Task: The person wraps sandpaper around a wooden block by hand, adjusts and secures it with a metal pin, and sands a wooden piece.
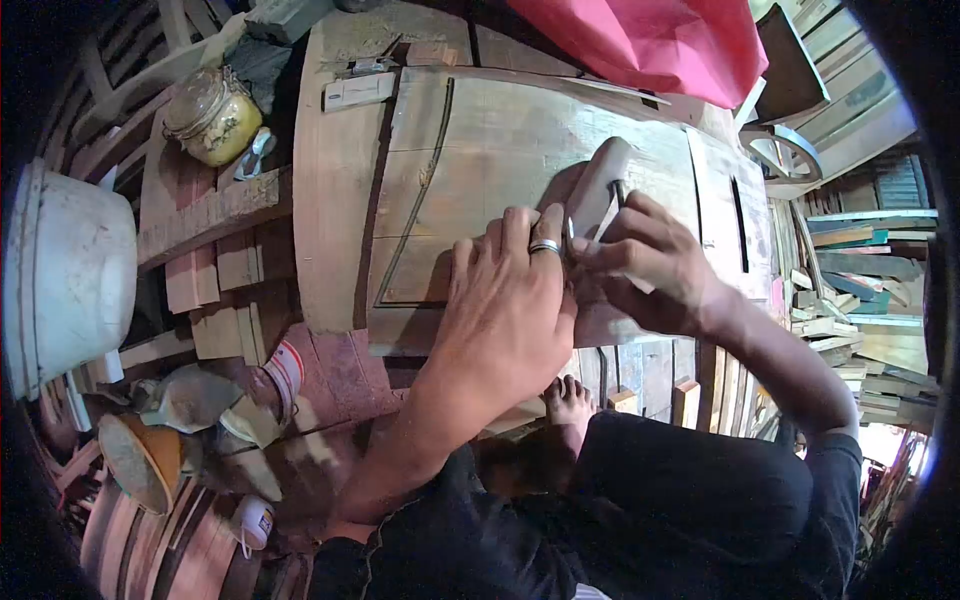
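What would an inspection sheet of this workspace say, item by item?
Surface: wooden board with a dark curved line, groove or strip unclear.
Job's things: rounded grey-brown piece on the board; slim dark-ended item, type unclear.
Clutter: pink sheet at the far edge; jar, white tub and orange container to the left.
Left fingers: one wears a ring; close by the rounded piece, contact unclear.
Right fingers: closed around the slim item.
Cables: nothing seen for certain.
Surroundings: piled timber at right; bare foot nearer the wearer.
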Demonstrator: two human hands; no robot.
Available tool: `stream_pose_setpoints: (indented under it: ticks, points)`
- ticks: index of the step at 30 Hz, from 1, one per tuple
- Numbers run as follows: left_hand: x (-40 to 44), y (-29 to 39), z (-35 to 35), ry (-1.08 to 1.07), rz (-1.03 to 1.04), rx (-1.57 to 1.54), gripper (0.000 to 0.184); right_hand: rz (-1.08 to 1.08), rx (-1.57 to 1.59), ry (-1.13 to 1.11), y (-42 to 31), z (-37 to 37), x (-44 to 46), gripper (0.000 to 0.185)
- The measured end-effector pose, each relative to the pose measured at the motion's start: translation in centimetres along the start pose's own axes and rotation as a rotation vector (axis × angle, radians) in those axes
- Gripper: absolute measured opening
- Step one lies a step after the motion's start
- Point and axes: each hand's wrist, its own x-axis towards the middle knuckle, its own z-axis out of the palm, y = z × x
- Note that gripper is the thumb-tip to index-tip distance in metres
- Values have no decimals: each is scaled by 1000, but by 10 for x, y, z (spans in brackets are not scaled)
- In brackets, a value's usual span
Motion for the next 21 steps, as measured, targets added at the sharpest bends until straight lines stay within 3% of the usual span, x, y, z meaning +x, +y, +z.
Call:
stream_pose_setpoints:
  ticks: [1,4,9,13,15,18,21]
  points:
    - [1,0,1,-2,-7,7,47,-36,-22,-3,8,-4,0,32]
    - [-1,-2,3,29,-9,7,52,321,-8,200,20,-4,3,28]
    - [-1,1,0,11,-8,-2,60,-1,-13,33,-10,6,1,35]
    - [0,1,2,11,-16,26,60,264,-32,219,20,0,-3,29]
    - [-1,0,2,-4,-27,31,60,333,-17,152,11,-3,-6,38]
    - [-1,0,3,49,11,38,55,90,-17,-23,-6,4,-8,37]
    - [0,1,2,-9,-23,28,54,301,-1,84,18,-9,-9,33]
